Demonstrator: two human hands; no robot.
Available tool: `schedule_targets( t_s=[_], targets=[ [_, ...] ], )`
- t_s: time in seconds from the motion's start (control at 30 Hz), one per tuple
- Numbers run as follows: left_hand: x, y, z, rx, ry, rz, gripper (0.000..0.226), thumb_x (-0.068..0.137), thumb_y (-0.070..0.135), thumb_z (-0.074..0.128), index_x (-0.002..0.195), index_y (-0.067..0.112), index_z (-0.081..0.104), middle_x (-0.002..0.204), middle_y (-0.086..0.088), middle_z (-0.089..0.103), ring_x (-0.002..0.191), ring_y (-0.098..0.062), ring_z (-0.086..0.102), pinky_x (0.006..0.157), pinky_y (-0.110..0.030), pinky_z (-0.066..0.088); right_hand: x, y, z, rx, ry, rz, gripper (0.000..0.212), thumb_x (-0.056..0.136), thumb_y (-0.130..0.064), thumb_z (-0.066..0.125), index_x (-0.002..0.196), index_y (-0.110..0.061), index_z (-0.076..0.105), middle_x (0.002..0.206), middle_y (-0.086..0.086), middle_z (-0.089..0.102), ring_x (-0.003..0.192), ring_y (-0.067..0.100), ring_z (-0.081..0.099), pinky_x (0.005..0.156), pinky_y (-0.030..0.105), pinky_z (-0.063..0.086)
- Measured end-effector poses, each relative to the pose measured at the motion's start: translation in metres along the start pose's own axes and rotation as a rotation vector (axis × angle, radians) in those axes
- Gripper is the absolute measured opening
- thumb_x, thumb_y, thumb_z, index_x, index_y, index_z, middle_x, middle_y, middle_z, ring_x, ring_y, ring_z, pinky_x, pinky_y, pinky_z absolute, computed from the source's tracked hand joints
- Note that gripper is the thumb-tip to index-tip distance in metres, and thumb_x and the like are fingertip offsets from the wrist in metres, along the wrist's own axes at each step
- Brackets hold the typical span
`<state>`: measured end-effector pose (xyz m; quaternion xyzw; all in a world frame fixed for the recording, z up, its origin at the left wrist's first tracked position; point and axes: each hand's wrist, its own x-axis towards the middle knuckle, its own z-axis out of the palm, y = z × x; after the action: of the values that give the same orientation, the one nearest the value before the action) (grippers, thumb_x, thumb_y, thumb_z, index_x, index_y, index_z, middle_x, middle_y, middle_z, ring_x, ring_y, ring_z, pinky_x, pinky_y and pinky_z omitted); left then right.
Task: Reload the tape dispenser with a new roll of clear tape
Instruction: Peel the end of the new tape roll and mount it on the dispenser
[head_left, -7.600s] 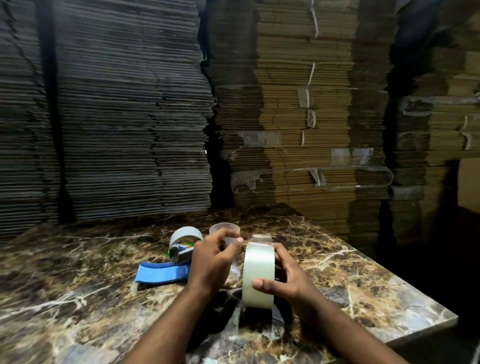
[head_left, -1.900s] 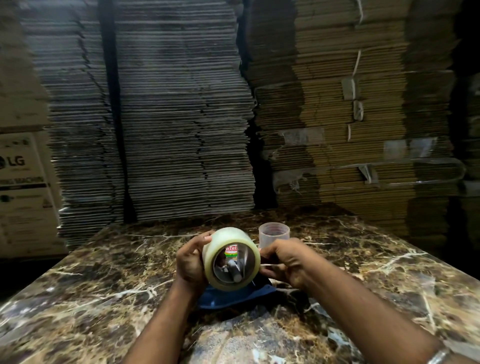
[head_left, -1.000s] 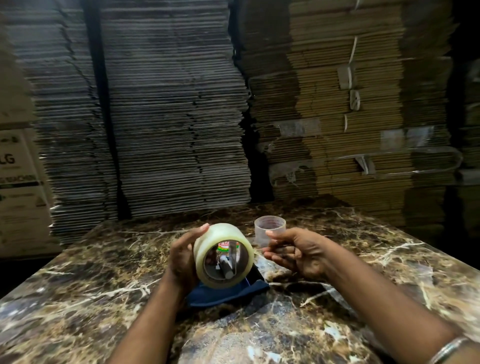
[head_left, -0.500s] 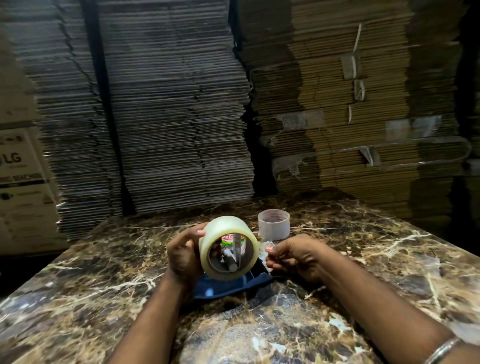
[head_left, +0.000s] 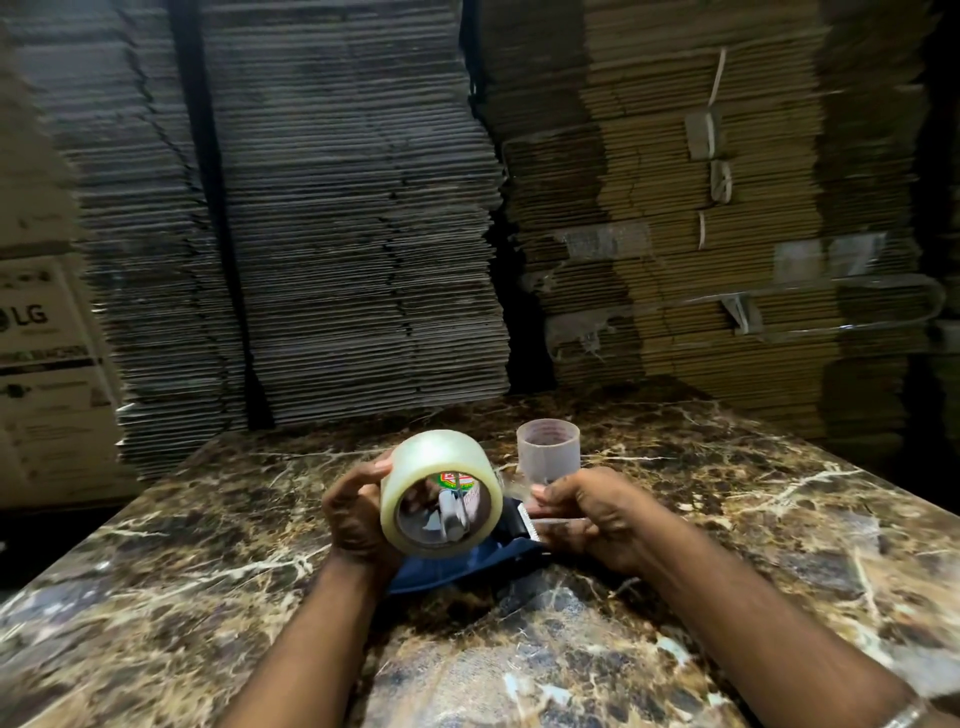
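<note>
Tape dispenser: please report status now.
Left hand grips new tape roll on dispenser. Right hand pinches tape end at blade. Empty core behind, clear.

Dim, warm light falls from the upper right, leaving the cardboard stacks (head_left: 337, 218) on the left grey and shadowed. The marble tabletop (head_left: 727, 519) shows faint sheen. Wide-angle distortion bends the edges, and slight motion blur softens everything.

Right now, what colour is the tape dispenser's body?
Dark blue tape dispenser, best seen in the head view.
</note>
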<state>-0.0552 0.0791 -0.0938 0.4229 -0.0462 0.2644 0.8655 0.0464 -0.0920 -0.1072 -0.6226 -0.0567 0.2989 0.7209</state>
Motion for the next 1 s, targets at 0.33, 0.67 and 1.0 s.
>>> schedule_targets(
  t_s=[0.33, 0.67, 1.0],
  targets=[
    [0.004, 0.006, -0.002, 0.134, 0.011, -0.185, 0.063, 0.097, 0.023, 0.031, 0.058, 0.000, 0.075, 0.058, -0.015, 0.071, 0.053, -0.026, 0.070, 0.052, -0.030, 0.059, 0.009, 0.008, -0.003, 0.106, 0.032, 0.025, 0.008, 0.086, 0.012, 0.054, 0.084, 0.009, 0.061, 0.073, 0.016, 0.064, 0.058, 0.021, 0.056, 0.047, 0.021, 0.050],
    [0.007, 0.008, -0.002, 0.148, -0.002, -0.221, 0.061, 0.096, 0.022, 0.035, 0.050, 0.006, 0.072, 0.047, -0.010, 0.066, 0.040, -0.022, 0.064, 0.042, -0.022, 0.053, 0.006, 0.006, -0.005, 0.215, 0.019, 0.064, 0.008, 0.087, 0.015, 0.052, 0.084, 0.012, 0.059, 0.067, 0.020, 0.066, 0.051, 0.020, 0.064, 0.047, 0.023, 0.057],
    [0.014, 0.011, -0.017, 0.216, -0.100, -0.256, 0.056, 0.033, 0.036, 0.089, 0.079, 0.006, 0.078, 0.070, -0.016, 0.073, 0.062, -0.029, 0.072, 0.058, -0.033, 0.059, 0.004, 0.006, -0.004, 0.215, 0.005, 0.033, 0.004, 0.090, 0.003, 0.060, 0.087, 0.004, 0.063, 0.074, 0.014, 0.066, 0.061, 0.018, 0.061, 0.047, 0.021, 0.056]
  ],
)
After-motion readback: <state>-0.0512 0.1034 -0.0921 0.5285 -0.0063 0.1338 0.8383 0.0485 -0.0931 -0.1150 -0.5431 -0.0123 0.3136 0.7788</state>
